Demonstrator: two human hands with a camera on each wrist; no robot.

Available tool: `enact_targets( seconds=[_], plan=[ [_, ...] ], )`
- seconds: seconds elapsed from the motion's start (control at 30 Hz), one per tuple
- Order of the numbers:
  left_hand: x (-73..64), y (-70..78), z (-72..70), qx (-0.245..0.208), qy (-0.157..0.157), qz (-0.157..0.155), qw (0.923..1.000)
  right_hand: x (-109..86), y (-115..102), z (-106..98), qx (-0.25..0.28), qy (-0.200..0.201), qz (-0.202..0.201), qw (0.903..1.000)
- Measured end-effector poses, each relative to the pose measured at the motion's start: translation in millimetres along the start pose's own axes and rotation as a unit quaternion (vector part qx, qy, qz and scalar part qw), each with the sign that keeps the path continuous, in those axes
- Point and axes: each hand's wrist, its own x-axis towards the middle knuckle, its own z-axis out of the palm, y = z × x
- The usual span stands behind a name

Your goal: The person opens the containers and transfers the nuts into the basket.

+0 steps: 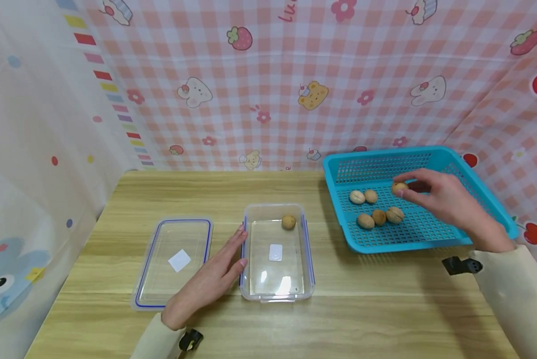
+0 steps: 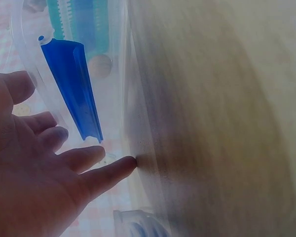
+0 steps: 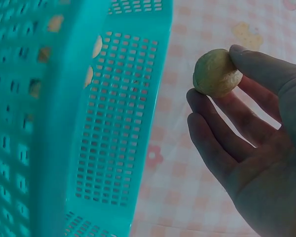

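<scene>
Between thumb and fingertips, my right hand (image 1: 443,197) pinches a walnut (image 3: 217,73) above the blue-green plastic basket (image 1: 354,244). Several more walnuts (image 1: 379,217) lie on the basket's floor, toward its left side. My left hand (image 1: 214,276) rests with extended fingers against the left wall of a clear plastic container (image 1: 277,294); in the left wrist view its fingers are by the blue side clip (image 2: 71,89). One walnut (image 1: 288,222) sits inside the container, near its back right corner.
Left of the container, a clear lid (image 1: 160,279) with a blue seal lies flat, partly behind my left forearm. The wooden table (image 1: 363,309) ends at a checkered cloth (image 1: 268,99) hanging behind. The basket's raised rim stands at the back right.
</scene>
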Motion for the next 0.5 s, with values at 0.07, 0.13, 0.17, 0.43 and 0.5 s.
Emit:
enact_targets(
  seconds=[0.07, 0.13, 0.17, 0.43, 0.5],
  plan=[
    [-0.1, 0.1, -0.4, -0.001, -0.001, -0.002, 1.0000, 4.6, 1.8, -2.2, 0.001, -0.013, 0.009, 0.9999],
    [-0.1, 0.3, -0.7, -0.002, -0.002, -0.004, 1.0000, 9.9, 3.1, -4.5, 0.004, -0.024, 0.024, 0.9994],
    [-0.3, 0.3, -0.8, -0.002, -0.001, -0.003, 1.0000, 12.5, 3.2, -5.9, 0.006, -0.028, 0.032, 0.9991],
    [-0.4, -0.3, -0.4, 0.000, 0.000, -0.001, 1.0000, 33.4, 9.9, -15.5, 0.011, -0.065, 0.067, 0.9956],
    [-0.3, -0.2, -0.2, 0.000, 0.000, 0.002, 1.0000, 37.4, 12.7, -15.8, 0.017, -0.072, 0.078, 0.9942]
  ],
)
